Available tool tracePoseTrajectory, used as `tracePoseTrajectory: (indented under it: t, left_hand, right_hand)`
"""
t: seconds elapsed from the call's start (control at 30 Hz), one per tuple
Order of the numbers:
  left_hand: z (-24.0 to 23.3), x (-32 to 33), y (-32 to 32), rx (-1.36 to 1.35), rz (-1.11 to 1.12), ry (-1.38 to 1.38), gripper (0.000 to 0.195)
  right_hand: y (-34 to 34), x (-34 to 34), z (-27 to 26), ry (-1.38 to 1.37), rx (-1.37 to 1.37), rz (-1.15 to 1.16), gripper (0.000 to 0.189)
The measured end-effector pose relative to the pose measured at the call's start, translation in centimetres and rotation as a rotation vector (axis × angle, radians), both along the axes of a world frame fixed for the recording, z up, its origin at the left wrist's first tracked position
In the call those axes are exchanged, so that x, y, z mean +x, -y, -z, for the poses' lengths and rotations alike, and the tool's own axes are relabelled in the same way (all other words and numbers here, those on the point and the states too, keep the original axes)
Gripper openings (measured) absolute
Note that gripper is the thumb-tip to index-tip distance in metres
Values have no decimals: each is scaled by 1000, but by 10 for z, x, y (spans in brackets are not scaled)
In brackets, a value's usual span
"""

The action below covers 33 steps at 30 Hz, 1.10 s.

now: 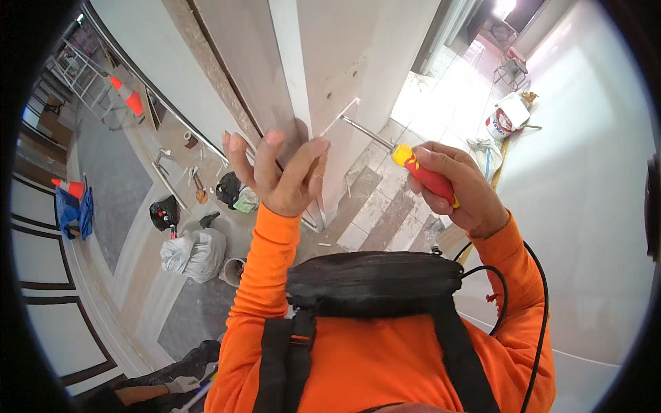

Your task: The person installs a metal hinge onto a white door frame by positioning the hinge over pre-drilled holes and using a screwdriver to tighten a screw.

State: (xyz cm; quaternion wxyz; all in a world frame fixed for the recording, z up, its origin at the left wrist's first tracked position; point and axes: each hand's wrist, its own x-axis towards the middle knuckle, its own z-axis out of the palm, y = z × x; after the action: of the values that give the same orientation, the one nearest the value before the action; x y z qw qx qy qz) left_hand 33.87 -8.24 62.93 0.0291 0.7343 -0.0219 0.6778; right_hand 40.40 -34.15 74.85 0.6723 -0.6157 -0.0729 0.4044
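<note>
My right hand [454, 186] grips a screwdriver [426, 175] by its red and yellow handle. The metal shaft points up and left, and its tip meets a thin white line [342, 116] on a pale panel [356, 46]. I cannot tell if that line is a strip or a cut edge. My left hand [283, 173] is raised beside the panel's edge, with its outer fingers spread. Its index finger and thumb come close together at the lower end of the line; whether they pinch anything is unclear.
Leftward on the floor are a white sack [199, 253], black bags [164, 211], an angle grinder [200, 192] and a traffic cone [127, 96]. A ladder [77, 72] stands farther back. A bucket [506, 118] sits along the right wall. Another person's gloved hand [182, 384] shows lower left.
</note>
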Motion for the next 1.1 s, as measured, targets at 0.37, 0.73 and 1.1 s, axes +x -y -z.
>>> tracePoseTrajectory:
  t: [0.37,0.73,1.1]
  left_hand:
    - [-1,1,-4,24,-7,28,19]
    - [-3,-2,-10,40,-13,-11,12]
    - [-1,-5,-8,51,30,-38,10]
  right_hand:
    - [-9,-27,27,1659,-444,102,29]
    - [-8,-24,-4,397,-34,-24,31]
    - [-17,-27,27,1156,-303,112,27]
